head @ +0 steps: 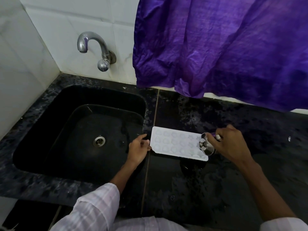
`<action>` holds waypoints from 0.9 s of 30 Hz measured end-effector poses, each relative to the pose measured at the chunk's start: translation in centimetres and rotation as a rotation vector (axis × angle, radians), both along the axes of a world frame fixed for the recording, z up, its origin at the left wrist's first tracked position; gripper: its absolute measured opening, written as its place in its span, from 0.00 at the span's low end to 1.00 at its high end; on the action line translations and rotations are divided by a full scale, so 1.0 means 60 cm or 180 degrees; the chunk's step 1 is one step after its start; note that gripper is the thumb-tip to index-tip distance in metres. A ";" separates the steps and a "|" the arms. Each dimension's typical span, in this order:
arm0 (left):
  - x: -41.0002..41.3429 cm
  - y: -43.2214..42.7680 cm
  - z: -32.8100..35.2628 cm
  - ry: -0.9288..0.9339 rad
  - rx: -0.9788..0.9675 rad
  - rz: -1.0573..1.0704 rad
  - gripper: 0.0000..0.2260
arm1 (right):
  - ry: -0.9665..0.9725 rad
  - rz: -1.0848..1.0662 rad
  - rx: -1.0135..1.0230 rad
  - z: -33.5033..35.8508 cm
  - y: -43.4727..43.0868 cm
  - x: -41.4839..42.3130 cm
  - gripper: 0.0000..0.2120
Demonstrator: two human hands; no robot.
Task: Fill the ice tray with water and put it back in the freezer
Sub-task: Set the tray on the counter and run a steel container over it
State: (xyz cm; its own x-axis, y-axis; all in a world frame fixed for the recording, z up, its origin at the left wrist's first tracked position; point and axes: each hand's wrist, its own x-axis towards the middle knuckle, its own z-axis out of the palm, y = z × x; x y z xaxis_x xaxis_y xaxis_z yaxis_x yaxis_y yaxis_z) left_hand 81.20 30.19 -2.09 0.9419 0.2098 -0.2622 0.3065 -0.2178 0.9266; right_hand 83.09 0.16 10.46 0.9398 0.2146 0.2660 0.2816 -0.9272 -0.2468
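Note:
A white ice tray (173, 140) with several shaped pockets lies flat on the black counter, just right of the sink. My left hand (139, 148) rests at the tray's left short edge, thumb and fingers touching it. My right hand (228, 145) grips a small steel vessel (206, 145), tipped on its side over the tray's right end. I cannot tell whether water is flowing from it.
A black sink (80, 130) with a round drain (100, 141) fills the left side. A chrome tap (93, 47) juts from the white tiled wall above it. A purple cloth (225, 47) hangs over the counter's back. The black counter (200, 189) looks wet.

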 end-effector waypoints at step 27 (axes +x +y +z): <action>0.074 -0.012 0.122 -0.0470 -0.0514 -0.0081 0.12 | 0.0757 -0.0224 0.2539 -0.004 0.073 0.083 0.17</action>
